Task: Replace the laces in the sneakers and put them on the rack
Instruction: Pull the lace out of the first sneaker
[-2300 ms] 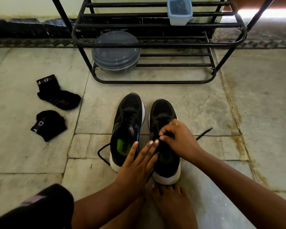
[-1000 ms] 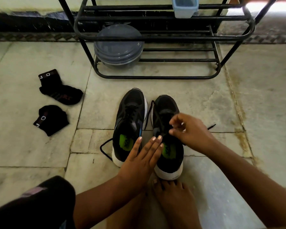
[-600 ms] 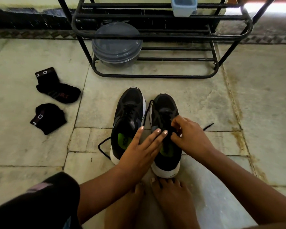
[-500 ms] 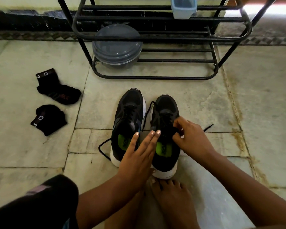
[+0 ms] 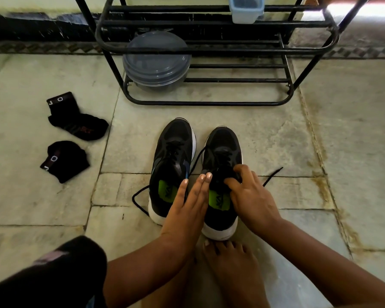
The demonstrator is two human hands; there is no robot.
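Fingers point(image 5: 231, 182) of our right hand point(image 5: 251, 196) curl over the tongue and laces of the right sneaker point(image 5: 222, 152), pinching the black lace near its top eyelets. Our left hand point(image 5: 187, 210) lies flat along the inner side of that same sneaker, its fingers straight and close together, holding nothing, wedged between the two shoes. Both sneakers are black with white soles and bright green insoles, standing side by side on the stone floor point(image 5: 276, 141), toes pointing away from us. The left sneaker point(image 5: 171, 156) is touching or almost touching its partner. One loose lace end point(image 5: 272, 175) trails out to the right of our right hand across the floor, and another lace point(image 5: 138, 202) loops out to the left of the left sneaker. Our bare foot point(image 5: 229, 263) rests just behind the heel of the right sneaker. Ahead of the shoes stands a black metal rack point(image 5: 209, 103), holding a round grey lidded container point(image 5: 157, 61) on its low shelf and a small pale blue tub point(image 5: 246, 10) higher up. Well off to the left, two black socks point(image 5: 76, 125) lie on the floor.
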